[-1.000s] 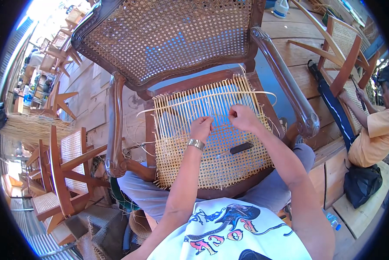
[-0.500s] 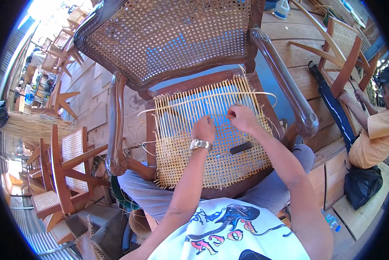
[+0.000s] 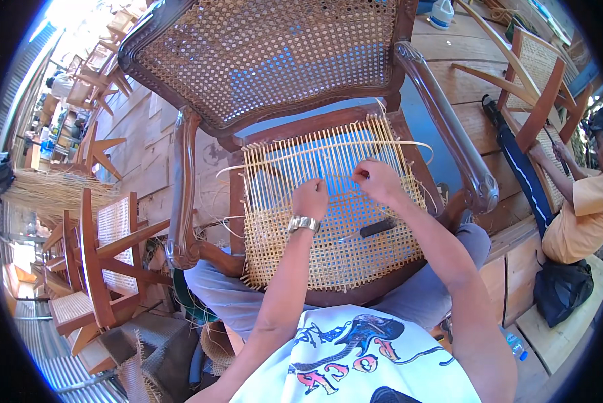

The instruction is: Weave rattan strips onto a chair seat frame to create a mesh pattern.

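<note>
Between my knees stands a carved dark-wood armchair (image 3: 479, 185). Its cane seat (image 3: 315, 265) is closely woven at the near side, while bare parallel strands run toward the back. My left hand (image 3: 310, 199), below a metal watch, is closed in a pinch over the middle of the seat. To its right, my right hand (image 3: 378, 181) pinches with thumb and forefinger. A thin cane strand (image 3: 341, 177) spans the gap between both hands; their fingertips partly hide it. A dark-handled pointed tool (image 3: 378, 228) lies on the woven part. One loose cane strip (image 3: 419, 143) crosses the far strands, its ends curling past the sides.
The cane backrest (image 3: 274, 60) rises beyond the seat. Wooden chairs (image 3: 103, 269) and a heap of loose fibre strands (image 3: 53, 191) are at left. Another person (image 3: 577, 221) sits at right beside a chair frame (image 3: 543, 107). A black bag (image 3: 562, 292) lies near that person.
My left hand has shifted slightly left, widening the gap to my right hand, which stays pinched. The whole view has moved a little. The pointed tool still lies on the weave.
</note>
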A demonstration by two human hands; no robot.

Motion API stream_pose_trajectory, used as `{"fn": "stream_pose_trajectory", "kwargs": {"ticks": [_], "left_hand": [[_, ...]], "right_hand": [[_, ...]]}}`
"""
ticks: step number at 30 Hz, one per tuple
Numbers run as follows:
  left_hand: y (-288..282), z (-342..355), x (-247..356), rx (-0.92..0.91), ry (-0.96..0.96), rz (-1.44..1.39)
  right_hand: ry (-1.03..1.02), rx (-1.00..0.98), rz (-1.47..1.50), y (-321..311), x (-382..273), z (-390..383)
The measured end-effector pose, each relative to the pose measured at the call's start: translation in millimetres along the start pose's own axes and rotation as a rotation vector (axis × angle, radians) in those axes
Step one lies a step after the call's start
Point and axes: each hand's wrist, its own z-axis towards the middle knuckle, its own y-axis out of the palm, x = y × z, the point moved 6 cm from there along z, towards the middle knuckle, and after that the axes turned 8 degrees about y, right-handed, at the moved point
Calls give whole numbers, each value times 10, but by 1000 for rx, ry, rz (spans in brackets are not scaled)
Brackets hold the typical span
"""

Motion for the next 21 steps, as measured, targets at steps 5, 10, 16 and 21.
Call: {"fn": "stream_pose_trajectory", "kwargs": {"ticks": [5, 10, 16, 21], "left_hand": [[-3, 69, -21, 96, 13, 49], [89, 14, -294, -52, -406, -748], [125, -231, 12, -72, -502, -1025], [180, -187, -130, -95, -566, -1122]], "right_hand": [[2, -67, -12, -15, 17, 24], [36, -92, -59, 4, 19, 45], [-119, 85, -119, 106, -103, 41], [-41, 38, -66, 83, -151, 81]]}}
